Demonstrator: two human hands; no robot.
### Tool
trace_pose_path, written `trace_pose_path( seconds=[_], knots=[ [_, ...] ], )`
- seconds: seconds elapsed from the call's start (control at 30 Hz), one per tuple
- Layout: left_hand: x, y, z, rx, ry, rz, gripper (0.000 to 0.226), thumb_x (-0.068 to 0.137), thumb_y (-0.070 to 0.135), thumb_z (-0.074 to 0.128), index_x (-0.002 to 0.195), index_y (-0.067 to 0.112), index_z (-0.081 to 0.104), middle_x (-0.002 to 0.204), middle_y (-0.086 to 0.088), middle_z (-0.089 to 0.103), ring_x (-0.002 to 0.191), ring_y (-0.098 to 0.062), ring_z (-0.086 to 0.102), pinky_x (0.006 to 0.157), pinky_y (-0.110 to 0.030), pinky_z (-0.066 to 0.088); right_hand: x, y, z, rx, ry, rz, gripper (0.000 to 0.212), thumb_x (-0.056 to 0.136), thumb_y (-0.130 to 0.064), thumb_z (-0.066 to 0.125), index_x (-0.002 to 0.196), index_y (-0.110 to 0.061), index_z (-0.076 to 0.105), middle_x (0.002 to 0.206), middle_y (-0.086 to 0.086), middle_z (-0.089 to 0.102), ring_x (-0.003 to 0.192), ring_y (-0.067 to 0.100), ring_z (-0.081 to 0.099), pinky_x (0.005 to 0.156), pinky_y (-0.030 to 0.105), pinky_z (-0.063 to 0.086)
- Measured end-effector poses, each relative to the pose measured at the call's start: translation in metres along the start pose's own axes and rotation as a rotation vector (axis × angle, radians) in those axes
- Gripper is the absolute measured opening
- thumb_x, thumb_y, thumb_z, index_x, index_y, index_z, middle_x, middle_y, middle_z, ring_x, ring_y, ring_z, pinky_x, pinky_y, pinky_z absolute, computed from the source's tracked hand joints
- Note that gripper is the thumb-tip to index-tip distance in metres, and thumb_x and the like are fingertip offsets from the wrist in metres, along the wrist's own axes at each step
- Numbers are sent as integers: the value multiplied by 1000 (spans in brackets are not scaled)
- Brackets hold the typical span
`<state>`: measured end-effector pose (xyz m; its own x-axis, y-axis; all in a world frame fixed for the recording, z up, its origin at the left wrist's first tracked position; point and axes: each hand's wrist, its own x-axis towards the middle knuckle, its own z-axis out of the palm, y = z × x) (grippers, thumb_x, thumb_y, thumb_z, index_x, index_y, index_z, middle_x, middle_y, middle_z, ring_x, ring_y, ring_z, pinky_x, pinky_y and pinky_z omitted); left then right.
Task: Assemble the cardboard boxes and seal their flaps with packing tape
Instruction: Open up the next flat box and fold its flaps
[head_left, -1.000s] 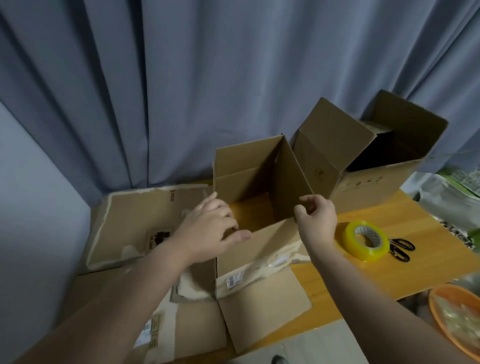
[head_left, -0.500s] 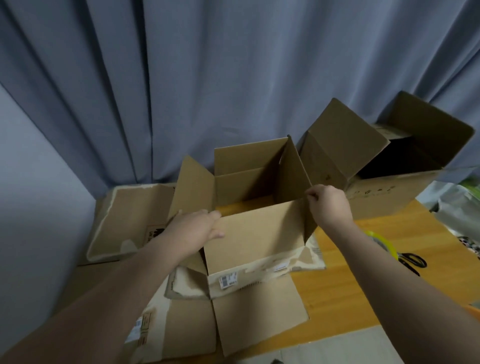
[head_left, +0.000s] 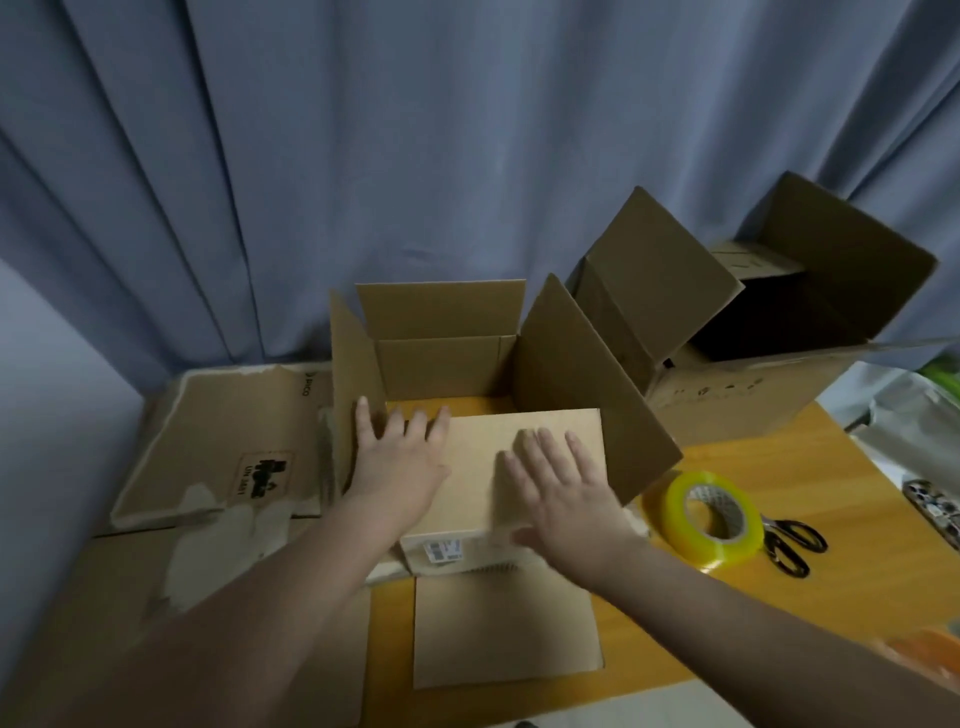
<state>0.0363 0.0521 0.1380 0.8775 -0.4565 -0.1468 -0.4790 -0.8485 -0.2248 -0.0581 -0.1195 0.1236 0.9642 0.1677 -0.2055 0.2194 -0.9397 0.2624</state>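
Observation:
A brown cardboard box (head_left: 447, 358) stands open on the wooden table (head_left: 852, 587) in front of me. Its near flap (head_left: 483, 467) is folded down over the opening. My left hand (head_left: 400, 467) lies flat on the flap's left part, fingers spread and straight. On the flap's right part my right hand (head_left: 561, 493) presses flat as well. The left, far and right flaps stand up. A yellow roll of packing tape (head_left: 714, 519) lies on the table to the right of the box.
Black scissors (head_left: 792, 545) lie beside the tape. A larger open box (head_left: 769, 332) lies tilted at the back right. Flattened cardboard (head_left: 218, 441) covers the table's left side, and one flap (head_left: 506, 623) lies flat at the front. A blue curtain hangs behind.
The box has been squared up and its near flap folded down. Both hands let go of the edges and now lie flat on that flap.

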Motion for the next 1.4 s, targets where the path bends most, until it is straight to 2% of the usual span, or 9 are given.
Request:
trace_pose_path(
  seconds=[0.17, 0.37, 0.47, 0.63, 0.7, 0.93, 1.1, 1.3, 1.4],
  knots=[
    [-19, -17, 8, 50, 67, -99, 60, 96, 46, 38, 148, 20, 23, 133, -4, 48, 125, -24, 41, 117, -50, 5, 41, -15, 30, 164, -96, -89, 79, 90, -69, 9, 146, -26, -25, 152, 14, -31, 142, 35, -23, 114, 54, -8],
    [-29, -39, 11, 41, 144, -332, 53, 88, 30, 57, 137, 16, 44, 152, -26, 21, 141, -45, 14, 112, -59, 7, 53, -7, 36, 372, -268, -153, 75, 91, -69, 15, 152, -32, -8, 160, 2, -9, 147, 23, -10, 117, 49, 1],
    [-19, -59, -3, -259, 275, -410, 59, 81, 19, 48, 137, 2, 42, 137, -31, 39, 124, -48, 39, 102, -56, 33, 62, -3, 16, 416, -241, -121, 75, 90, -71, 11, 153, -31, 4, 161, 1, 1, 147, 22, -5, 117, 48, -5],
    [3, -86, -32, -768, 177, -323, 26, 89, 11, 55, 115, 10, 52, 109, -4, 62, 92, -18, 57, 69, -15, 36, 123, 1, -35, 370, 92, 73, 82, 92, -68, 23, 153, -21, -4, 158, 12, -19, 145, 29, -19, 117, 52, -7],
    [15, -96, -27, -1021, 108, -275, 26, 91, 7, 53, 115, 16, 55, 101, 3, 66, 87, -9, 63, 63, -9, 42, 158, 11, -51, 255, 142, 131, 90, 90, -69, 30, 152, -18, -10, 156, 16, -23, 144, 33, -20, 116, 55, -8],
    [24, -115, 2, -1337, 22, -347, 46, 92, 25, 55, 135, 35, 44, 122, 14, 60, 110, -6, 59, 94, -38, 50, 235, 44, -78, 128, 184, 157, 99, 84, -78, 27, 149, -21, -21, 158, 14, -17, 145, 32, -18, 113, 59, -11],
    [26, -115, 7, -1469, 112, -411, 45, 95, 20, 51, 138, 31, 42, 126, 11, 58, 111, -8, 57, 98, -39, 46, 215, 36, -62, 198, 80, 61, 82, 87, -75, 15, 148, -21, 25, 152, 9, 29, 142, 30, 22, 116, 54, -1],
    [28, -89, 5, -1547, 67, -279, 53, 98, 25, 46, 147, 37, 29, 133, 22, 47, 125, -4, 44, 107, -36, 35, 168, -8, 1, 89, -301, -42, 78, 88, -73, 6, 153, -29, 2, 160, 2, -10, 146, 31, -10, 108, 60, -21],
    [37, -72, 1, -1553, 78, -233, 51, 99, 26, 45, 146, 36, 29, 118, 34, 45, 122, 5, 40, 101, -16, 33, 160, -5, -16, 40, -144, -15, 68, 95, -62, 24, 151, -24, 17, 161, 8, -6, 146, 32, -8, 107, 64, -20]
  ],
)
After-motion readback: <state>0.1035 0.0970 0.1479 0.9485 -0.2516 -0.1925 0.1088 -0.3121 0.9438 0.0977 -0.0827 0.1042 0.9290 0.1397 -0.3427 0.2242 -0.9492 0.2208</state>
